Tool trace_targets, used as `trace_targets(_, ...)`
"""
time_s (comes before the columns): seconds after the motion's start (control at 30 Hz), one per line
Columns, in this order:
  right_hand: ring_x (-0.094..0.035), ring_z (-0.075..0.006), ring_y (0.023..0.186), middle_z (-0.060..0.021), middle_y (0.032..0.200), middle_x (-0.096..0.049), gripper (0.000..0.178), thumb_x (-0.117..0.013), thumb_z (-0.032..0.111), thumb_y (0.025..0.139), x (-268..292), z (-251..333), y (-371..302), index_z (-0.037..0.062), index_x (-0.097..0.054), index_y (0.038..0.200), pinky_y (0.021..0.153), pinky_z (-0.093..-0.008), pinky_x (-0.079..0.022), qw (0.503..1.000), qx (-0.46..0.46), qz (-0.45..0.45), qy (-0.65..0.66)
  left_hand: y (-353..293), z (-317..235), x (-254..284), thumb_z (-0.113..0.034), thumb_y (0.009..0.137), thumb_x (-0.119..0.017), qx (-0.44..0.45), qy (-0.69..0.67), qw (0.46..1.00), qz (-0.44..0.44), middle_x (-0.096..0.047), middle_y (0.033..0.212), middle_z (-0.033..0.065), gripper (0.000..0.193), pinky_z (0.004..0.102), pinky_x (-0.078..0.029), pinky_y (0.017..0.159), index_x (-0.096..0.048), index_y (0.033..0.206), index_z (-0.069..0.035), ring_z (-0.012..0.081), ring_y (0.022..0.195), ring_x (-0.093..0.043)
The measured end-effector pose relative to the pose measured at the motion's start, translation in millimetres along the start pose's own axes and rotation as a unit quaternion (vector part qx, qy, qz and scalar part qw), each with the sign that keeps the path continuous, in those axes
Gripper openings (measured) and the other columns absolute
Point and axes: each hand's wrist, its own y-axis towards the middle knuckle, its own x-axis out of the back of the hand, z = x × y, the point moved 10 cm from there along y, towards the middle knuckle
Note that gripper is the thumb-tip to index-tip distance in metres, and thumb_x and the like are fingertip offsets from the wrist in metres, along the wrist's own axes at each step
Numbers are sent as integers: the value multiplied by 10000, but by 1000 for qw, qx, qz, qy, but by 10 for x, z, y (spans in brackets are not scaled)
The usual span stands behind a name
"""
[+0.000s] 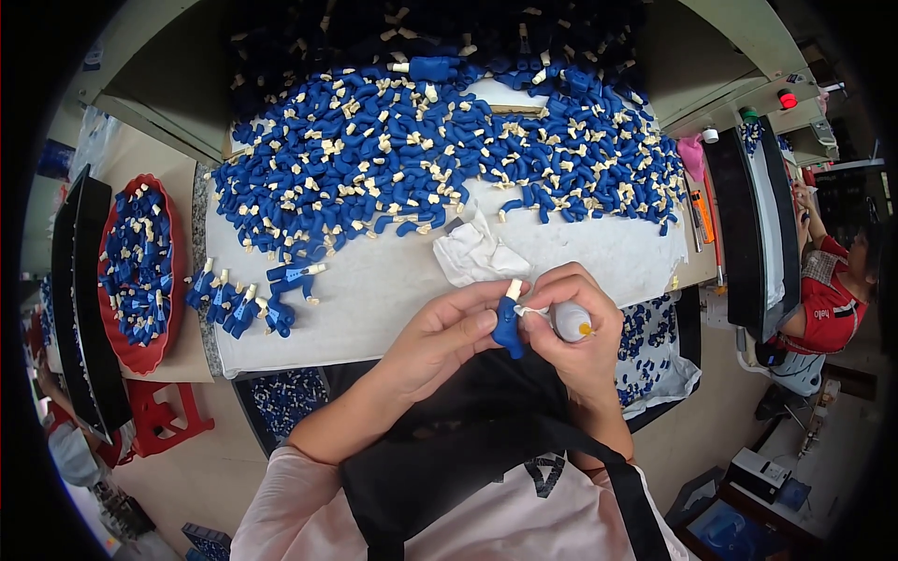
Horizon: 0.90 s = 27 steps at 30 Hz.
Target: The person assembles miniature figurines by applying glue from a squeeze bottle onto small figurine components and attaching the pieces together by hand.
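In front of me, above the near edge of the white-covered table, my left hand [421, 346] pinches a small blue doll-like body [508, 329] with a cream peg at its top. My right hand [585, 360] is closed around a small pale bottle [568, 322] with a yellow tip. Its thumb and forefinger also pinch a small cream-ended piece [531, 309] against the body's side; how much of that piece is hidden I cannot tell. Just beyond my fingers lies a crumpled white cloth [475, 249].
Blue bent arm pieces with cream ends form a wide pile [374, 150] at the back. Several blue bodies [234, 304] lie at left, beside a red scalloped basin [168, 318]. An orange-handled tool [702, 217] lies at right. Another person [832, 290] sits farther right. Trays sit below the table.
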Motion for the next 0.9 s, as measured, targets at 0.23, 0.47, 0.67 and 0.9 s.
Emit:
trace_targets(0.23, -505, -145, 704, -91, 791, -522, 128, -610, -35, 634, 544, -80, -65, 7, -556, 742, 635, -230, -395, 990, -9, -133, -46, 21, 36, -18, -173, 833, -475, 9, -57, 998, 39, -519, 944, 128, 420, 319, -418, 794, -368, 1188, 25, 250, 878, -536)
trace_targets(0.47, -542, -190, 724, -92, 815, -549, 186, -627, -12, 642, 849, -89, 116, 8, -541, 806, 628, -254, -415, 919, 48, -152, -360, -47, -159, 170, -162, 850, -451, -44, -48, 998, 22, -524, 959, 99, 398, 307, -407, 826, -363, 1199, 10, 207, 928, -523)
trace_targets(0.67, -568, -239, 761, -85, 791, -573, 233, -605, -62, 604, 226, -107, 434, 21, -511, 800, 679, -282, -440, 967, 93, -49, -232, -93, -294, 151, -153, 845, -459, -84, -20, 996, -9, -466, 1119, 122, 386, 340, -405, 838, -374, 1193, -11, 225, 948, -518)
trace_targets(0.9, -544, -276, 796, -98, 831, -568, 383, -597, -101, 516, -231, -150, 618, 39, -509, 862, 695, -334, -436, 922, 140, 52, -357, -310, -186, 276, -154, 833, -470, -28, -17, 998, -45, -281, 1296, 185, 376, 346, -417, 814, -402, 1178, -22, 243, 894, -535)
